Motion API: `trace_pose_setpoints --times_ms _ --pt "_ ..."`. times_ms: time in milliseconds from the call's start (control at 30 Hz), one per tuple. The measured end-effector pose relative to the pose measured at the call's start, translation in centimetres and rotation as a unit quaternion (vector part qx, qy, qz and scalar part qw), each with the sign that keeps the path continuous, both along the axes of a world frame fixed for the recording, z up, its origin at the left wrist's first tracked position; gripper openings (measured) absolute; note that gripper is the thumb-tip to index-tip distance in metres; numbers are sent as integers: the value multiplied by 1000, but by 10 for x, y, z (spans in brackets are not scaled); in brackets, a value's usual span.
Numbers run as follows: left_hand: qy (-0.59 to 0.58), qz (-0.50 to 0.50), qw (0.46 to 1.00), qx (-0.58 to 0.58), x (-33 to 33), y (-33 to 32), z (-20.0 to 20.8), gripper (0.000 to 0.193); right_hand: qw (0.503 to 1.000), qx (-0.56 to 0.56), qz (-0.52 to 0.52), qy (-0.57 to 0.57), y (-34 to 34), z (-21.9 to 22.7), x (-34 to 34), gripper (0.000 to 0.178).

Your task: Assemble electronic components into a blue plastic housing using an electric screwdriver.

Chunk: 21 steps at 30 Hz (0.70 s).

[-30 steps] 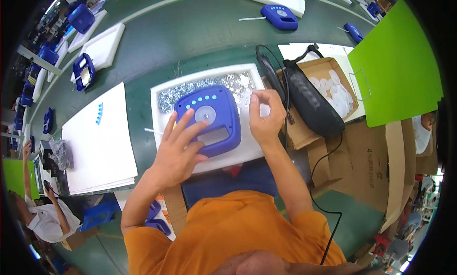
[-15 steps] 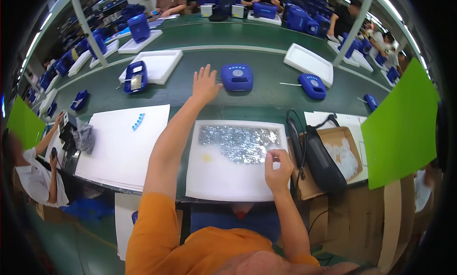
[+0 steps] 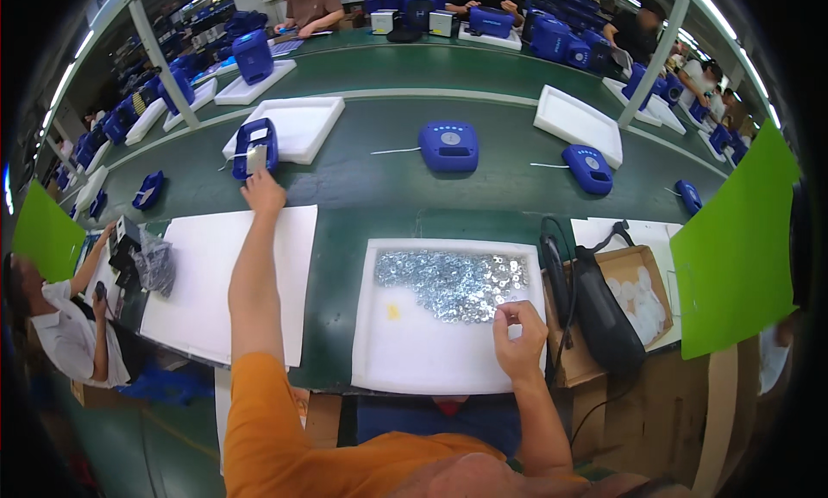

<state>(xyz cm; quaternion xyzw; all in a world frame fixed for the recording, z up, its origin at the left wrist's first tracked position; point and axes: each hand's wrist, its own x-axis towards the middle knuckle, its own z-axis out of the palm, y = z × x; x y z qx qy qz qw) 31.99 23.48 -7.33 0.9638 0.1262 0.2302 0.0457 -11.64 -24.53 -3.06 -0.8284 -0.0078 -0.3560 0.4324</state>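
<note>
My left hand (image 3: 264, 193) reaches far forward to the near end of an upturned blue plastic housing (image 3: 269, 138). Its fingers close on that end, with the fingertips partly hidden. Inside the housing a pale metal-coloured plate shows, and a thin white cable sticks out on its left. My right hand (image 3: 521, 336) hovers at the right side of a white foam tray (image 3: 405, 360), thumb and forefinger pinched together. What the pinch holds is too small to make out. Many shiny metal washers (image 3: 448, 287) are spread over the tray's far half, beside a small yellow spot.
More blue housings (image 3: 449, 144) with white cables and white foam trays (image 3: 315, 123) lie along the green conveyor (image 3: 362, 170). A white sheet (image 3: 233, 300) covers the bench at left. On the right are a black pouch (image 3: 605, 313), a cardboard box (image 3: 660, 278) and a green panel (image 3: 737, 248).
My left hand has swung left from beside the middle blue housing to the upturned one. My right hand stays pinched near the washers. The whole view has shifted slightly.
</note>
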Motion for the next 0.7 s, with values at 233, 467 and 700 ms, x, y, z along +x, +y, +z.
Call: trace_pose_setpoints --times_ms 233,467,700 --pt "43 -42 986 156 -6 9 10 45 999 -1 13 38 4 -2 -1 6" --pt "-169 -140 972 85 -32 16 45 28 999 -5 34 27 6 -2 0 6" --pt "-52 -343 837 -423 -171 -59 147 20 997 -9 66 -29 10 31 4 14"
